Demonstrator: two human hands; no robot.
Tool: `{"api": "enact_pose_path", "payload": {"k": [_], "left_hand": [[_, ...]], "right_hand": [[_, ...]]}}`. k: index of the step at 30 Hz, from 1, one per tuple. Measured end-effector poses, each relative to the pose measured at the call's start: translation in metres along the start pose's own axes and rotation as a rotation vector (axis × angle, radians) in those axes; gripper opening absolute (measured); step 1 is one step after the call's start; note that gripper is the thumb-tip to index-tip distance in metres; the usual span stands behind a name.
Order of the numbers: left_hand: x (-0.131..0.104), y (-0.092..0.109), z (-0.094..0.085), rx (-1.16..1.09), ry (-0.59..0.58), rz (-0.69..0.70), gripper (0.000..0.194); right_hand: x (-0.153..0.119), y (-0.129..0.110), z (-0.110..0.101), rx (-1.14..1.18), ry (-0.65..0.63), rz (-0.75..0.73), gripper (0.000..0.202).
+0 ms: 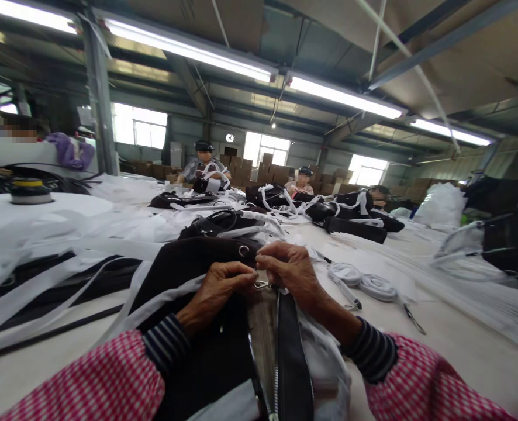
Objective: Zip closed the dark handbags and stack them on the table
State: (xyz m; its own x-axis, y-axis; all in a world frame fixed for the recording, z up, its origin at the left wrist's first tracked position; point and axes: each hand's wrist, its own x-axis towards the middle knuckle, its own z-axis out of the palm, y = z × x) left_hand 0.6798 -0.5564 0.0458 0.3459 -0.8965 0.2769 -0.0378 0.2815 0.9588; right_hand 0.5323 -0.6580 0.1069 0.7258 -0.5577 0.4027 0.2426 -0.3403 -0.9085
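Note:
A black bag (201, 351) with open metal zippers lies before me, a brown strip of lining showing between the zipper edges. Above its upper end my left hand (219, 289) has thumb and forefinger pinched together, and what they hold is too small to name. Close beside it on the right, my right hand (292, 272) is also pinched, its fingertips near a metal ring (244, 251) on the bag. A small metal clasp (262, 285) shows just under the fingertips. White wrapping (166, 298) runs from the left toward my left hand.
Coiled white straps with metal hooks (377, 286) lie on the white table (443, 327) to the right. More black bags (355, 228) and white wrapping stand farther back. A black round container (31, 192) is at the left. People (204, 164) work across the table.

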Motion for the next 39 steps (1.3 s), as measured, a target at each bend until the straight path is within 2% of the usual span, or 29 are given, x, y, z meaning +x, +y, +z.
{"api": "enact_pose_path", "payload": {"k": [7, 16, 22, 29, 33, 39], "left_hand": [[-0.004, 0.008, 0.002, 0.046, -0.019, 0.016, 0.032], [-0.005, 0.01, 0.005, 0.12, -0.018, 0.05, 0.029], [-0.007, 0.007, 0.006, 0.142, -0.021, 0.075, 0.025], [-0.006, 0.008, 0.007, 0.126, 0.041, 0.042, 0.028], [-0.006, 0.006, 0.007, 0.127, 0.034, 0.047, 0.028], [-0.006, 0.005, 0.007, 0.071, 0.088, 0.016, 0.03]], "right_hand": [[-0.001, 0.008, -0.007, -0.081, -0.106, 0.088, 0.018], [-0.005, 0.014, -0.01, -0.047, -0.105, 0.125, 0.02], [-0.008, 0.02, -0.006, -0.046, -0.044, 0.118, 0.018], [-0.011, 0.026, -0.005, 0.051, -0.027, 0.176, 0.027], [-0.01, 0.03, -0.004, 0.024, -0.024, 0.146, 0.027], [-0.011, 0.028, -0.001, 0.064, -0.012, 0.151, 0.027]]}}
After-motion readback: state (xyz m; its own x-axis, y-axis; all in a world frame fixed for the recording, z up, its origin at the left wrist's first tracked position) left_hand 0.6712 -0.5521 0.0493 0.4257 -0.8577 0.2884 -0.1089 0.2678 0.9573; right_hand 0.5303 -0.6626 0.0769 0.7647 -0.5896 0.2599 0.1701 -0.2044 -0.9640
